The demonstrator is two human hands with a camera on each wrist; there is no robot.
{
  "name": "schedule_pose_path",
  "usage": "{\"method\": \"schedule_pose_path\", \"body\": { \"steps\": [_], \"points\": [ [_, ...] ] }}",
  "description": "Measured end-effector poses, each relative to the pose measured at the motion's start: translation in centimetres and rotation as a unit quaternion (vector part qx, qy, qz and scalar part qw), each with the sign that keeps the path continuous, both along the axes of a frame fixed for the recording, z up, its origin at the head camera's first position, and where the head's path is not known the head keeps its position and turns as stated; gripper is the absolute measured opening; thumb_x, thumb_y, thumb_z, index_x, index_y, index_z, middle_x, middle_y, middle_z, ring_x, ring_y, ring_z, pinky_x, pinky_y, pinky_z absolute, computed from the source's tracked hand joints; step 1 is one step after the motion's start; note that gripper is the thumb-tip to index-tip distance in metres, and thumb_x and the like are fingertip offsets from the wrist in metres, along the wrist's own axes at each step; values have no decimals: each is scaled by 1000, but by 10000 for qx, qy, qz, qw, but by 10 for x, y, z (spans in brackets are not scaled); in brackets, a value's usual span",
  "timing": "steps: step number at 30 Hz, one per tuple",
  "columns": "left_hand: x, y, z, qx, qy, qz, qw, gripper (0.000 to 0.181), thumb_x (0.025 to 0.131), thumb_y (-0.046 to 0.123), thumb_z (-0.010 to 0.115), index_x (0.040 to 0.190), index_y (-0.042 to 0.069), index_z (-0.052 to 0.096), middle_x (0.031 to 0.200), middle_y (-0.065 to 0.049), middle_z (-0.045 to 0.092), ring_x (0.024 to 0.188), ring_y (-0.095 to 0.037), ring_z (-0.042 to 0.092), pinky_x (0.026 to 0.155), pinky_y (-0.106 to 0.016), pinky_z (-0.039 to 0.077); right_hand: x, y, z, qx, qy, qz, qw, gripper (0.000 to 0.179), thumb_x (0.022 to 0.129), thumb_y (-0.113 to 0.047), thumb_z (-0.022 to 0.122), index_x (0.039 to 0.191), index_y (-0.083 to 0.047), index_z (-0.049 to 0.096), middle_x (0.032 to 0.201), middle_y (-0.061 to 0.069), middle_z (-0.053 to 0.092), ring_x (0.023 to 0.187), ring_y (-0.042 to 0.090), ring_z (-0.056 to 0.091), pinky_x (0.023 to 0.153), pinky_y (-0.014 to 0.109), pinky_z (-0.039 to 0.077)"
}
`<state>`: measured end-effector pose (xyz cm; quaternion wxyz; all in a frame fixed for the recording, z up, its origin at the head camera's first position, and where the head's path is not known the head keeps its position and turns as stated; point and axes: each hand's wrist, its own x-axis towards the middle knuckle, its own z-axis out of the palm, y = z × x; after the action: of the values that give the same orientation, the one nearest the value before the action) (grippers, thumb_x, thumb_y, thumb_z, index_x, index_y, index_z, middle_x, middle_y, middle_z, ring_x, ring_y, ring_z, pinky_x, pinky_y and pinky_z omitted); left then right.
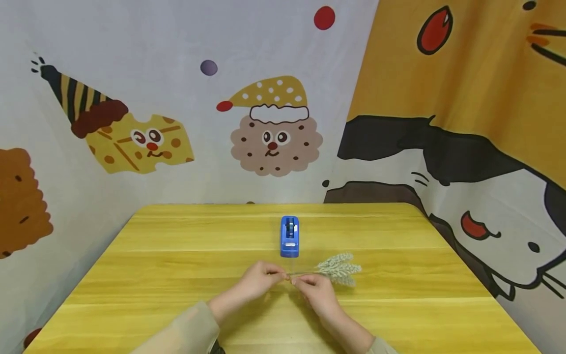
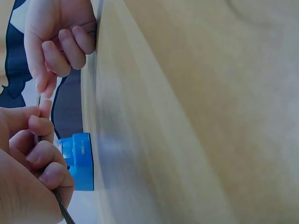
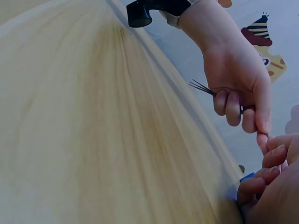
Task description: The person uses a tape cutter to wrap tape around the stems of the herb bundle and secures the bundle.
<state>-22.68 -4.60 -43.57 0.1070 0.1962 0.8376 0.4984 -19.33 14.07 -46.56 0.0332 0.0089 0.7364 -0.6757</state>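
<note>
A bunch of pale dried flower stalks [image 1: 339, 268] lies across both hands in the head view, its fluffy heads pointing right. My left hand [image 1: 262, 279] curls round the thin stems [image 3: 202, 87], whose ends stick out behind its fingers in the right wrist view. Fingertips of my right hand [image 1: 316, 291] pinch the stems close beside the left fingertips. Just beyond the hands stands a blue tape dispenser [image 1: 289, 237], and a faint clear strip seems to run from its front edge toward the fingers. The exact spot between the fingertips is mostly hidden.
The wooden table [image 1: 177, 255] has its far edge against a printed cloth curtain [image 1: 212, 182]. A black device [image 3: 140, 14] is strapped at the left wrist.
</note>
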Motion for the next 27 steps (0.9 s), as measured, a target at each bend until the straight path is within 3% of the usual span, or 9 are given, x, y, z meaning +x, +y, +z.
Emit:
{"method": "schedule_pose_path", "body": {
  "steps": [5, 12, 21, 27],
  "points": [
    [-2, 1, 2, -30, 75, -73, 9999, 15, 91, 19, 65, 95, 9, 75, 93, -2, 69, 74, -13, 52, 66, -32, 44, -1, 0, 0, -401, -251, 103, 9988, 31, 86, -13, 70, 100, 15, 66, 51, -7, 41, 43, 5, 30, 42, 18, 29],
    [-6, 0, 3, 322, -64, -221, 9992, 12, 88, 12, 65, 98, 7, 68, 64, 2, 50, 50, -8, 40, 44, -20, 33, -3, 0, 1, -760, -301, 122, 9966, 31, 87, -10, 69, 103, 17, 64, 50, -5, 40, 45, 7, 31, 45, 19, 32],
    [-11, -4, 1, 320, 42, -245, 9992, 10, 89, 18, 67, 92, 9, 70, 69, 3, 53, 63, -12, 45, 57, -28, 40, -4, -8, -4, -1072, -240, -152, 9938, 30, 87, -6, 68, 108, 15, 64, 58, -3, 47, 45, 4, 37, 44, 19, 42],
    [-12, -3, 0, 354, 46, -283, 9990, 12, 88, 15, 67, 90, 3, 70, 66, 5, 51, 60, -11, 44, 54, -25, 39, -6, -15, -5, -1339, -239, -524, 9893, 29, 87, -4, 66, 108, 17, 62, 61, -3, 47, 46, 4, 37, 47, 19, 44]
  ]
}}
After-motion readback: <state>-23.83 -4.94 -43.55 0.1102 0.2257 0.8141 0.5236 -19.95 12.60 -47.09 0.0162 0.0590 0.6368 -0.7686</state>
